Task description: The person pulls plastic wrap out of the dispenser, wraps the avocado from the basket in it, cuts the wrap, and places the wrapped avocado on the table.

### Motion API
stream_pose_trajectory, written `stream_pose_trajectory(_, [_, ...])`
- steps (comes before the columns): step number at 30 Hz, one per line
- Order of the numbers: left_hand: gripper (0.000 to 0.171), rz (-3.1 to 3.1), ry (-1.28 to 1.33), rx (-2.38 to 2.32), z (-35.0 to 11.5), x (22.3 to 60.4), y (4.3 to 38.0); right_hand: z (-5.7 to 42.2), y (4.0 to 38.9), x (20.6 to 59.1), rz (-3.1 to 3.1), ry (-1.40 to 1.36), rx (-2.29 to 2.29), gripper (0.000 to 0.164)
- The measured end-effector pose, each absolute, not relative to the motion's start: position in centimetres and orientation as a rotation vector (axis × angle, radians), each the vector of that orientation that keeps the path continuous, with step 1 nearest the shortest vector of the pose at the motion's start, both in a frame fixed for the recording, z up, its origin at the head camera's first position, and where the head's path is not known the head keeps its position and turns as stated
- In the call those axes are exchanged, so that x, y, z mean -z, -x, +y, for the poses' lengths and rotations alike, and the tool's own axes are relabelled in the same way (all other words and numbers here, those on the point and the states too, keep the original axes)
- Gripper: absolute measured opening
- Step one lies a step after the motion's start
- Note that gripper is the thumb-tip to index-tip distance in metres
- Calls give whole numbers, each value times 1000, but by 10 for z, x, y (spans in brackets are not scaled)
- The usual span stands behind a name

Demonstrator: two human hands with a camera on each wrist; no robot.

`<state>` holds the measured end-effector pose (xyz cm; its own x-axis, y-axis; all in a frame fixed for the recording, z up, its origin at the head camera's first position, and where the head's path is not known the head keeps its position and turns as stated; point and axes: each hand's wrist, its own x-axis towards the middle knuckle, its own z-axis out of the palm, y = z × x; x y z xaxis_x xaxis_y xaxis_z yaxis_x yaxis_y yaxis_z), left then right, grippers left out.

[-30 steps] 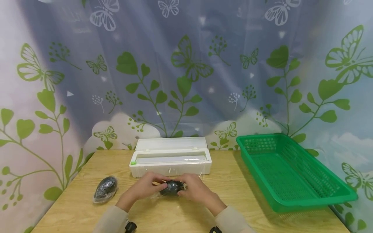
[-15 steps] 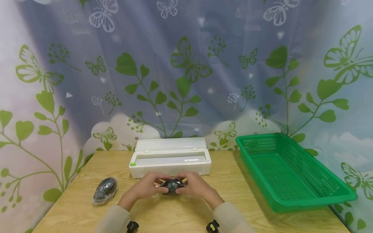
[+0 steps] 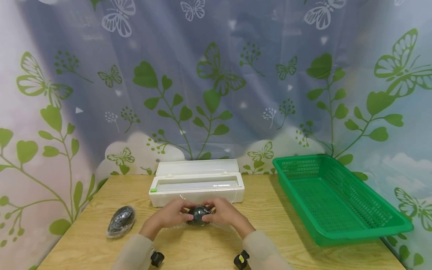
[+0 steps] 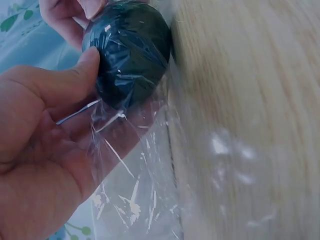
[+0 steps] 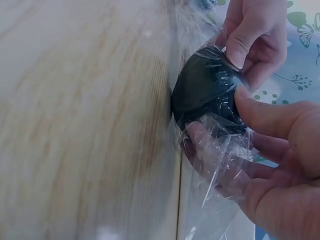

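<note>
A dark, glossy, avocado-shaped fruit [image 3: 199,216] lies at the table's middle, covered in clear cling film [image 4: 132,175]. My left hand [image 3: 170,214] grips its left end, thumb on the near side and fingers behind. From the right, my right hand [image 3: 227,213] pinches the other end the same way. Loose film trails past both ends, over the palm and fingers in each wrist view. Just behind the hands stands a white cling film dispenser [image 3: 199,197] with its lid raised. At the left, a second dark fruit [image 3: 122,220] rests on the table, wrapped in film.
A green perforated plastic basket [image 3: 303,208] stands on the right side of the wooden table [image 3: 199,251]. Behind the table hangs a curtain [image 3: 256,123] printed with butterflies and leaves.
Both hands stay on the fruit while their fingers shift around it. The fruit has turned slightly, and more of its smooth dark side shows between the thumbs. The wrists have drawn slightly closer together.
</note>
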<state>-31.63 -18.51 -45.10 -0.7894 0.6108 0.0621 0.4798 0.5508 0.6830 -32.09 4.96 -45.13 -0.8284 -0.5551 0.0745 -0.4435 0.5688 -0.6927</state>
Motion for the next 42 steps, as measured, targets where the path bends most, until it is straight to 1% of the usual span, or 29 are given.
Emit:
stream_pose_trajectory(8, [47,2618,-882,-1072,-191,453,318,54,322,455,2618,871,1131,44])
stream_pose_trajectory(11, [48,2647,-879,-1074,-188,453,318,56,323,455,2609,885,1128,44])
stream_pose_trajectory(21, [44,2634,-870,-1077,-183,452,314,51,319,454,2664,896,1055,47])
stream_pose_trajectory(26, [43,2647,-885,-1057,-182,453,314,47,318,456,2692,933,1050,43])
stream_pose_trajectory(34, [37,2633,-988,-1042,-184,456,319,43,317,455,2731,927,1039,35])
stream_pose_trajectory(42, [40,2616,-1009,-1043,-186,458,319,43,316,454,2712,874,1044,41])
